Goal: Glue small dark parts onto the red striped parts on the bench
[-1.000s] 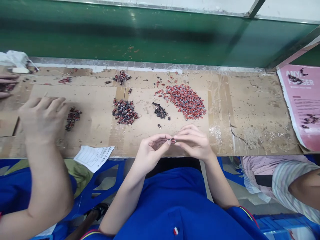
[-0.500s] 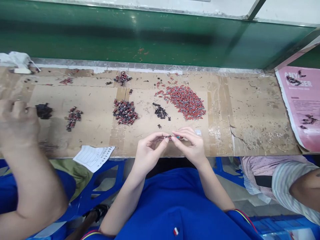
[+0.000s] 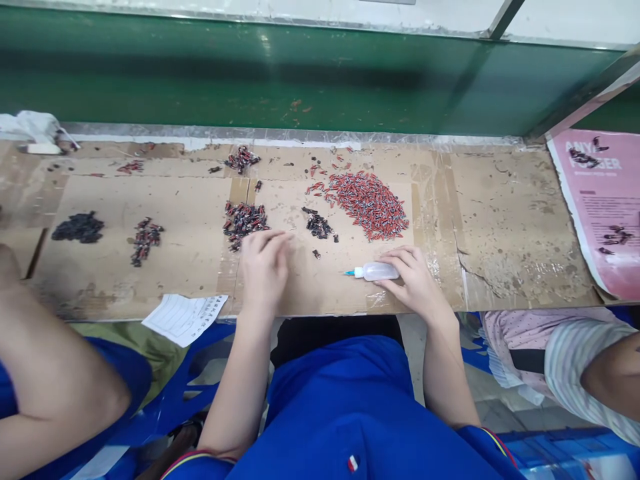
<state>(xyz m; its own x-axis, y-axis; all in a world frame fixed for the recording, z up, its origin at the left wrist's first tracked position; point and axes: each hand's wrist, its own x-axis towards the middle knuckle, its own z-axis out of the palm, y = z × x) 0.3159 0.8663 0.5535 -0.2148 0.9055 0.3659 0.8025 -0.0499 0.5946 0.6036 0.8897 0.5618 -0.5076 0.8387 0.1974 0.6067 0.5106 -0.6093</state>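
Note:
My right hand (image 3: 413,277) grips the base of a small clear squeeze bottle (image 3: 380,271) between thumb and fingers. The bottle lies sideways low over the table, its white cap and thin blue needle tip pointing left. My left hand (image 3: 265,267) is at the near edge of a pile of small black-and-red parts (image 3: 245,219) and covers some of it. Its fingers are bent and slightly blurred, so whether they hold anything is unclear. Between my hands and further back lies a small heap of black pieces (image 3: 320,225), with a large pile of small red parts (image 3: 370,205) to its right.
Worn cardboard (image 3: 510,233) covers the table. Further left are a black heap (image 3: 79,228) and a black-and-red cluster (image 3: 147,240). A paper slip (image 3: 185,317) overhangs the front edge. A pink sheet (image 3: 607,213) lies right. A co-worker's arm (image 3: 55,360) is at left, another person's sleeve (image 3: 575,373) at right.
My hands have moved apart, the left toward the black-and-red pile, the right slightly rightward. The bottle, mostly hidden earlier, now shows fully. The co-worker's hand at left has drawn out of view.

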